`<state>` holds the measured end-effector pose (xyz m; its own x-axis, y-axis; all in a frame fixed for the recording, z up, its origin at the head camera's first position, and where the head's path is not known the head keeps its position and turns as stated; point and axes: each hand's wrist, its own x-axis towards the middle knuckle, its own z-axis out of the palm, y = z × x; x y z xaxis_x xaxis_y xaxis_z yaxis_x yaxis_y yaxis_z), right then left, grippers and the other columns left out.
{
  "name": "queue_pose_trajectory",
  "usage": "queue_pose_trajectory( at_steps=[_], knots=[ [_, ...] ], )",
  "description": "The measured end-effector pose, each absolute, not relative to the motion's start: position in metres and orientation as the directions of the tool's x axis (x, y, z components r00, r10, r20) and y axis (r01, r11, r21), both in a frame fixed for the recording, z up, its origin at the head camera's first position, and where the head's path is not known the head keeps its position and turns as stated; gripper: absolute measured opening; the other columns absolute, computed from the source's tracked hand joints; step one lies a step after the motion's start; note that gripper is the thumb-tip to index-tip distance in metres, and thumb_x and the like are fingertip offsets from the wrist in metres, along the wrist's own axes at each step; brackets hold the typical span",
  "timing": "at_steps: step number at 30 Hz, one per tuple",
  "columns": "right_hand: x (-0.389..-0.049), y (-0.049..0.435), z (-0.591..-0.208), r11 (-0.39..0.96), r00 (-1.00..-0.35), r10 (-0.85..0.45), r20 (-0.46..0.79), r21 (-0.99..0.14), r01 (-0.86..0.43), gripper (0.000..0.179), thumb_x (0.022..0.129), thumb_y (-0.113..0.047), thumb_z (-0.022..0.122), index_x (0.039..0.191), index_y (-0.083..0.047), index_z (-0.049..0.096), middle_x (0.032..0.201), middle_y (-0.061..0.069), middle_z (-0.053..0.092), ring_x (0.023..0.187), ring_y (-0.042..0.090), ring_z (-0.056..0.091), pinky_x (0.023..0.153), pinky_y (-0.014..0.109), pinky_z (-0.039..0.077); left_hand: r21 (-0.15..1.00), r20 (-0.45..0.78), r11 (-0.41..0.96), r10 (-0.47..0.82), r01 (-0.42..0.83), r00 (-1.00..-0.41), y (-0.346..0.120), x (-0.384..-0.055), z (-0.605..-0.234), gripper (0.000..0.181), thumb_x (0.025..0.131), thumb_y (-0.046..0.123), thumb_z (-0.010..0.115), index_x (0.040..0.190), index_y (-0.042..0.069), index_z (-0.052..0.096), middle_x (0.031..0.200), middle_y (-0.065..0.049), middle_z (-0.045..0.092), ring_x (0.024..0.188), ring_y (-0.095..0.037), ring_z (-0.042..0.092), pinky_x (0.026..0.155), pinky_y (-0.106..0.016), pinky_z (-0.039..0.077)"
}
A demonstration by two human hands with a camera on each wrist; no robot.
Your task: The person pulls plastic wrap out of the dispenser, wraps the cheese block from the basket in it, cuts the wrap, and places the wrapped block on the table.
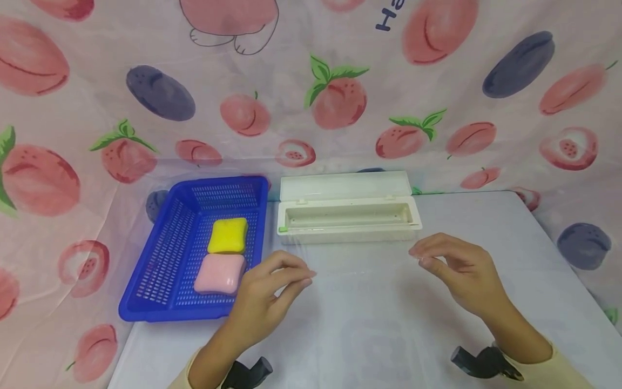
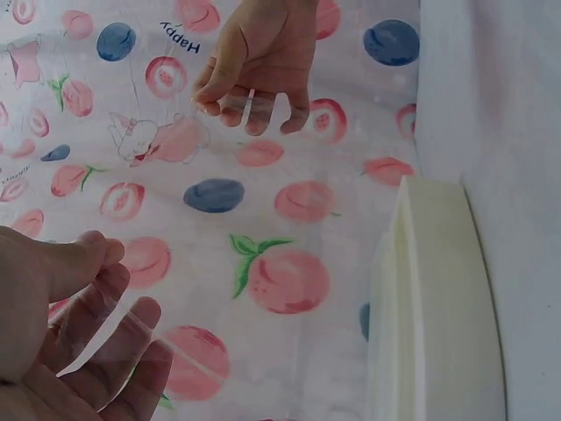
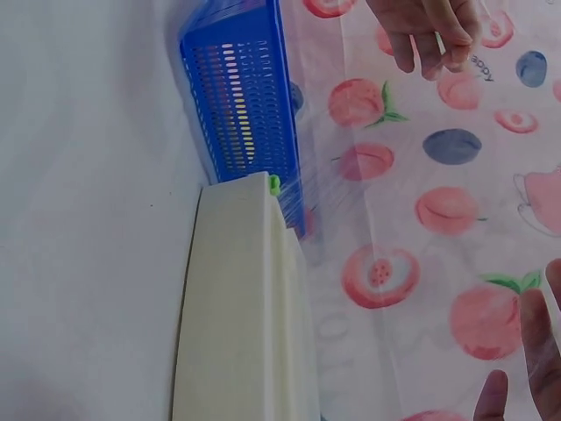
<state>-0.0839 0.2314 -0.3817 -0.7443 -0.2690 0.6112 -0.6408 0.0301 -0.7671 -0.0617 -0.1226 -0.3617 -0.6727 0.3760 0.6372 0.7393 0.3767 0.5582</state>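
Observation:
Between the two hands stretches a thin sheet of clear cling film (image 1: pixel 357 265), faint and mostly see-through. Its left side is pinched between thumb and fingertips of my left hand (image 1: pixel 266 297), beside the blue basket. On the other side, my right hand (image 1: pixel 464 273) pinches the film with thumb and forefinger, its other fingers loosely bent. Just beyond the sheet stands a white cling film dispenser (image 1: pixel 350 236) with its lid (image 1: pixel 345 186) raised. A small green slider (image 1: pixel 283 229) sits at its left end. The right wrist view shows shiny film streaks (image 3: pixel 329 206) near the dispenser.
A blue perforated basket (image 1: pixel 167 315) at left holds a yellow soap-like bar (image 1: pixel 228 236) and a pink soap-like bar (image 1: pixel 220 274). The white table (image 1: pixel 379 346) ends at a fruit-print cloth (image 1: pixel 272 70) hanging behind it.

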Motion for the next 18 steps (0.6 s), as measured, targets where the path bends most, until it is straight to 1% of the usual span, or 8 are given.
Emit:
queue_pose_trajectory(
  at_steps=[6,12,15,18],
  knots=[
    [-0.084,0.231,-0.378,0.036,-0.748,-0.225,0.625,-0.761,-0.647,0.021,0.084,0.020,0.068,0.098,0.005,0.074,0.103,0.009,0.075,0.104,0.015,0.069,0.093,0.018,0.055,0.540,0.669,0.380,0.348,0.751,-0.657,-0.120,-0.065,-0.350,0.015,0.088,0.000,0.076,0.100,0.008,0.079,0.098,-0.002,0.070,0.086,-0.014,0.066,0.074,-0.013,0.052],
    [-0.080,0.230,-0.373,0.013,-0.752,-0.194,0.630,-0.764,-0.645,0.021,0.085,0.022,0.065,0.098,0.007,0.074,0.105,0.008,0.076,0.105,0.015,0.069,0.090,0.018,0.057,0.561,0.661,0.375,0.333,0.738,-0.672,-0.119,-0.062,-0.343,0.017,0.088,-0.001,0.076,0.100,0.010,0.079,0.098,-0.001,0.069,0.088,-0.013,0.066,0.073,-0.013,0.051],
    [-0.078,0.231,-0.371,-0.019,-0.736,-0.206,0.645,-0.754,-0.656,0.019,0.085,0.021,0.066,0.099,0.009,0.073,0.105,0.009,0.076,0.106,0.016,0.068,0.090,0.019,0.057,0.569,0.647,0.373,0.346,0.733,-0.679,-0.119,-0.057,-0.341,0.017,0.088,-0.001,0.076,0.100,0.011,0.079,0.098,0.000,0.070,0.090,-0.013,0.067,0.077,-0.014,0.053],
    [-0.076,0.232,-0.370,-0.090,-0.704,-0.229,0.673,-0.734,-0.673,0.017,0.087,0.019,0.066,0.100,0.011,0.072,0.106,0.010,0.075,0.107,0.018,0.068,0.091,0.020,0.056,0.574,0.638,0.358,0.366,0.736,-0.677,-0.119,-0.051,-0.340,0.016,0.089,0.001,0.075,0.100,0.013,0.079,0.099,0.002,0.069,0.091,-0.013,0.068,0.079,-0.015,0.054]
  ],
)
